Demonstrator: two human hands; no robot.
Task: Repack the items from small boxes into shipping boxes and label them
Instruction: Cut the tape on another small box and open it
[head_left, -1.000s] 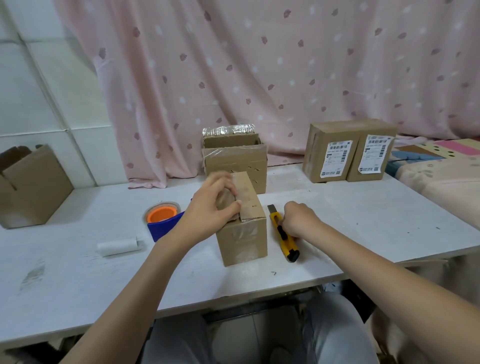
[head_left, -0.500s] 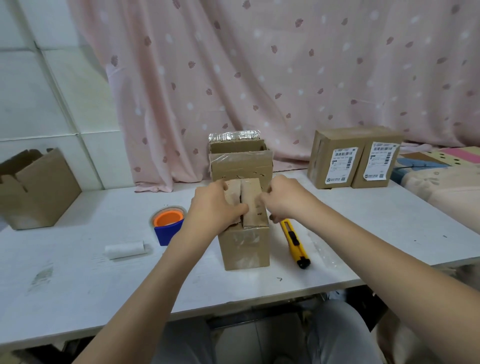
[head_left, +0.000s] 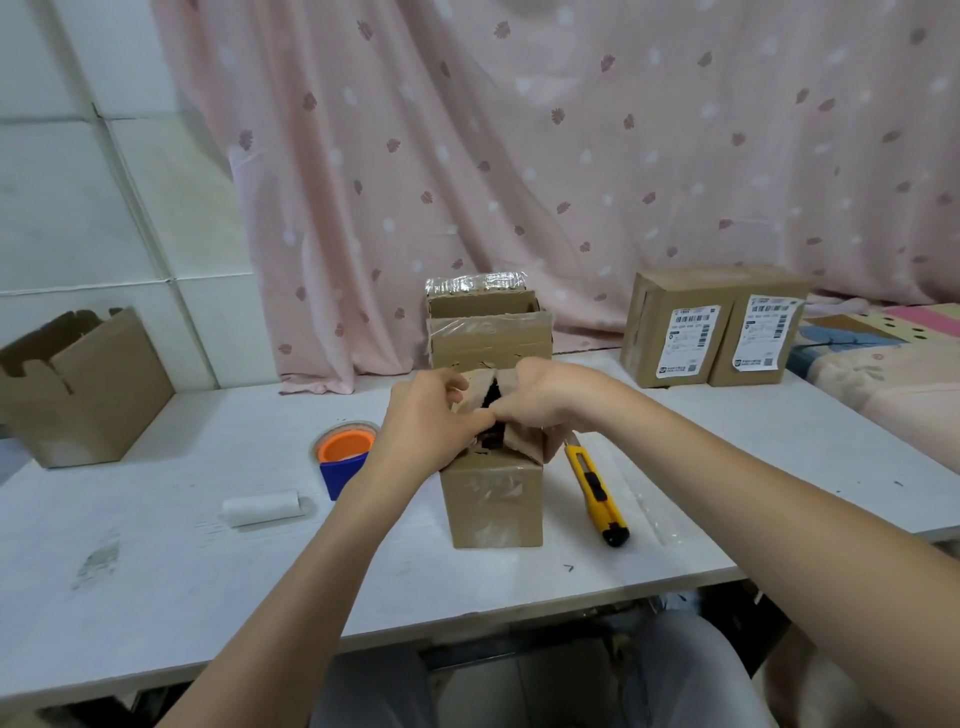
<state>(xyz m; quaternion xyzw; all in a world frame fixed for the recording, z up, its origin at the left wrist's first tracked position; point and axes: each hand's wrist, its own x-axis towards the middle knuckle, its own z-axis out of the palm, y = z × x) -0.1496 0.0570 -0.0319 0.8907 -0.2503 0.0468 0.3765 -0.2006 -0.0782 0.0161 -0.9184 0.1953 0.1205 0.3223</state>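
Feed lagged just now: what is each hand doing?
Left hand: fingers curled on the left top flap of the small box.
Right hand: fingers gripping the right flap, pulling it open.

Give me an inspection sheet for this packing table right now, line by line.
Surface: white table, scuffed and stained.
Job's things: small box in front, top flaps parted; taped box behind it; two labelled boxes at right; open empty box at left.
Clutter: yellow knife, tape roll, white roll.
Grippers: left hand and right hand each grip a flap.
Cables: nothing seen.
Surroundings: pink curtain, tiled wall.
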